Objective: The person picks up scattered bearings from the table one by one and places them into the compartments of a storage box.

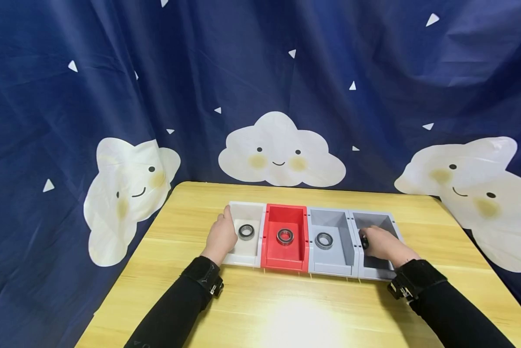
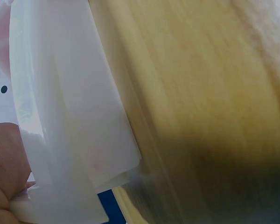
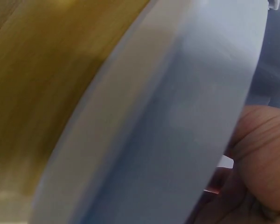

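Four joined bins stand in a row on the table. My left hand (image 1: 222, 236) holds the left side wall of the white bin (image 1: 249, 207), its fingers along the edge. A ball bearing (image 1: 246, 232) lies flat in that bin. Another bearing (image 1: 285, 236) lies in the red bin (image 1: 291, 265), and a third bearing (image 1: 324, 240) in the light grey bin (image 1: 336, 268). Inside the darker grey bin (image 1: 375, 274) at the right end, my right hand (image 1: 379, 243) pinches a small black bearing (image 1: 364, 241), mostly hidden by the fingers.
The bins sit on a pale wooden table (image 1: 260, 309), with table surface in front and behind. A dark blue curtain (image 1: 190, 87) printed with clouds hangs behind the table. A black band with a small camera is around each wrist.
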The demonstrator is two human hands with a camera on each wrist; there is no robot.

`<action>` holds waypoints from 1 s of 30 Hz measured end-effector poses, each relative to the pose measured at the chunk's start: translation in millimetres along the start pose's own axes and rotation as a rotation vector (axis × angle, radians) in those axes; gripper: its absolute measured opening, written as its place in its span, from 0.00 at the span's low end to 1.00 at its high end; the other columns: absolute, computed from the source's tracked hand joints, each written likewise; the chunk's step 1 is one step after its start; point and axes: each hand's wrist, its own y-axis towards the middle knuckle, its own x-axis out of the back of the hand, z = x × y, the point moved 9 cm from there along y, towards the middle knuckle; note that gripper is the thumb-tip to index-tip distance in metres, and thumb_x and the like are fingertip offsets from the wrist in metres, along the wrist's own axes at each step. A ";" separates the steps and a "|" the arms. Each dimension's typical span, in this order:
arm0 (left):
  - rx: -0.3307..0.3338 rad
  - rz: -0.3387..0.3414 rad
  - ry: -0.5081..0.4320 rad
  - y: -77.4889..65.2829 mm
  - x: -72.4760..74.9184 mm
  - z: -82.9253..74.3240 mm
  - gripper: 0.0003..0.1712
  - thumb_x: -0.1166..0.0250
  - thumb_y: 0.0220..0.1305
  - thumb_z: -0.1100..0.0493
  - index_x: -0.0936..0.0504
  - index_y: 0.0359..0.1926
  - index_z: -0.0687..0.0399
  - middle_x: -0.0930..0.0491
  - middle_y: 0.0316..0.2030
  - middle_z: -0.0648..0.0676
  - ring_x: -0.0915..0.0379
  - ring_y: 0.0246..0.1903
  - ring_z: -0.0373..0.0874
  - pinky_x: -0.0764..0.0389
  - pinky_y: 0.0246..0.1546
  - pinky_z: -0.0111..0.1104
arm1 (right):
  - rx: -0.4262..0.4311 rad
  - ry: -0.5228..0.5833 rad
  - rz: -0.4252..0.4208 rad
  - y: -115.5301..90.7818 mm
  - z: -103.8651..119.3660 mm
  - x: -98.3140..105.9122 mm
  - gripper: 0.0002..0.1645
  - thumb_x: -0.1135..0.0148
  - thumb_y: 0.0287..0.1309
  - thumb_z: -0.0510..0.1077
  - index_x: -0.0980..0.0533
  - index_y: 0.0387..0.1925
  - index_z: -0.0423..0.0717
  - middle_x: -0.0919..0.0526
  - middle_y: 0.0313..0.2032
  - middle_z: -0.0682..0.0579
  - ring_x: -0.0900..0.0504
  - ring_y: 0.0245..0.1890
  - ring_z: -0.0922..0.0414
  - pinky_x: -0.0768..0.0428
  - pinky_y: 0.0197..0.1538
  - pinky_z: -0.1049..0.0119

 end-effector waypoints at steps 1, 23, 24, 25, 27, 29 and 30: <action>0.000 0.000 -0.001 0.2 -0.7 0.0 0.47 0.37 0.57 0.71 0.49 0.74 0.68 0.25 0.46 0.69 0.23 0.34 0.57 0.20 0.36 0.46 | -0.001 -0.002 0.001 -0.3 0.0 -0.3 0.19 0.24 0.37 0.32 0.20 0.36 0.37 0.18 0.31 0.47 0.19 0.35 0.48 0.19 0.42 0.49; 0.009 0.006 -0.013 0.0 -1.7 0.3 0.48 0.36 0.56 0.71 0.50 0.75 0.67 0.26 0.47 0.69 0.23 0.35 0.58 0.19 0.38 0.47 | -0.012 -0.003 0.007 -2.5 1.5 -0.8 0.21 0.24 0.37 0.32 0.20 0.38 0.35 0.18 0.33 0.45 0.18 0.38 0.44 0.20 0.44 0.46; 0.008 0.005 -0.012 0.3 -1.7 0.6 0.48 0.36 0.56 0.71 0.50 0.75 0.67 0.25 0.47 0.69 0.23 0.35 0.58 0.19 0.38 0.47 | -0.009 0.000 0.007 -2.2 1.5 -0.9 0.21 0.24 0.37 0.32 0.20 0.38 0.35 0.18 0.33 0.44 0.19 0.38 0.44 0.20 0.45 0.46; 0.007 0.002 -0.010 0.7 -1.7 0.9 0.48 0.37 0.56 0.71 0.49 0.75 0.67 0.25 0.47 0.69 0.23 0.35 0.58 0.19 0.38 0.47 | -0.008 0.002 0.005 -2.0 1.7 -0.8 0.21 0.24 0.37 0.32 0.20 0.39 0.34 0.18 0.34 0.44 0.19 0.38 0.43 0.20 0.45 0.46; 0.005 -0.002 -0.007 1.5 -1.9 1.4 0.48 0.37 0.57 0.71 0.50 0.75 0.67 0.25 0.47 0.69 0.23 0.35 0.58 0.20 0.38 0.47 | -0.011 0.007 0.005 -1.6 1.4 -0.5 0.22 0.24 0.38 0.34 0.20 0.40 0.34 0.18 0.34 0.43 0.19 0.40 0.42 0.21 0.47 0.45; 0.003 -0.003 -0.007 1.9 -2.2 1.7 0.47 0.37 0.57 0.71 0.50 0.75 0.67 0.25 0.46 0.69 0.23 0.35 0.58 0.20 0.38 0.47 | -0.026 0.010 0.014 -2.1 0.1 -0.3 0.24 0.23 0.38 0.35 0.20 0.42 0.33 0.18 0.36 0.42 0.20 0.41 0.41 0.21 0.47 0.44; 0.001 -0.003 -0.009 1.9 -2.4 1.6 0.47 0.37 0.57 0.70 0.50 0.75 0.67 0.25 0.47 0.69 0.23 0.35 0.58 0.19 0.38 0.47 | -0.039 0.011 0.021 -2.8 -0.6 0.3 0.25 0.23 0.39 0.35 0.21 0.43 0.33 0.19 0.36 0.42 0.20 0.42 0.40 0.21 0.48 0.44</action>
